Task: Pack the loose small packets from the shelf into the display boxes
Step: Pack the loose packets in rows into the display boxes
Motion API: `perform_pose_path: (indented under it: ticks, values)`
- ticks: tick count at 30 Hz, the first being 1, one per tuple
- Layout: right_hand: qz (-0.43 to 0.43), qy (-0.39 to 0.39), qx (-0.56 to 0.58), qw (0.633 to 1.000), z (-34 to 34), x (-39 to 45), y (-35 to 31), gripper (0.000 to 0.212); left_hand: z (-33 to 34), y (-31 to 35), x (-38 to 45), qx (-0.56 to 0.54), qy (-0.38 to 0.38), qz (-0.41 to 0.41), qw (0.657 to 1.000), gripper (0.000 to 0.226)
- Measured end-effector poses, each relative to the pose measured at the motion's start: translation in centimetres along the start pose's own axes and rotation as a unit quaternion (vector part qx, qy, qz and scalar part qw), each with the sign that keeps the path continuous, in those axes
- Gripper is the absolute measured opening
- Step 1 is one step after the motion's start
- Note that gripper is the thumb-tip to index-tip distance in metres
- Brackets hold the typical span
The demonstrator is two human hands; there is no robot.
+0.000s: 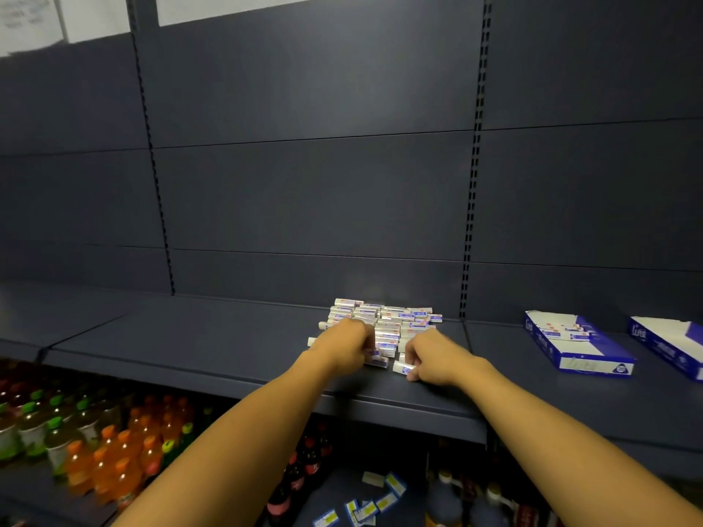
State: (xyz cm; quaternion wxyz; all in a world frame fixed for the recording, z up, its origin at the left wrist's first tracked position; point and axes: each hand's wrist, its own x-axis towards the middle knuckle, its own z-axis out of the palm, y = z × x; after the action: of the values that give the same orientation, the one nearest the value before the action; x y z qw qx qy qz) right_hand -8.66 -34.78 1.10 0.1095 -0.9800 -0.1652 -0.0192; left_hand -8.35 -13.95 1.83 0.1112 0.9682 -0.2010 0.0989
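While the loose small packets (384,323) lie heaped at mid-shelf (213,348), some are being pinched by the curled left hand (348,344) and one by the right hand (430,359). They are judged light, stiff and slick, best taken by their long sides. A part-filled display box (578,346) is set well apart to the right, against dark slotted backing panels (304,184).

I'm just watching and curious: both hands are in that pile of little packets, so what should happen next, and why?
Probably lift the gathered packets and carry them right to the open display box. Both the left hand and right hand already curl around packets at the near edge of the pile, and that box shows only a few packets inside, with room left.
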Motion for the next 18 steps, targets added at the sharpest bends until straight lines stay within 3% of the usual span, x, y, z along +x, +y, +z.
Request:
perform_pose_path:
  ticks: [5,7,10,18]
  values:
    - [0.026,0.019,-0.024,0.999,0.7,-0.9,-0.9,0.024,-1.1,0.0,-0.3,0.000,0.012,-0.013,1.000,0.012]
    - [0.038,0.039,-0.024,0.998,1.0,-1.5,-1.0,0.016,-1.4,0.6,-0.3,0.003,0.018,-0.008,1.000,0.011]
    - [0.048,0.089,-0.029,0.994,0.4,-3.0,-0.6,0.019,-1.7,2.0,-0.4,0.007,0.026,0.007,1.000,0.010]
    - [0.083,0.186,-0.041,0.978,-3.8,-7.8,5.4,0.019,-0.7,7.3,-0.7,0.020,0.021,0.017,0.999,0.013]
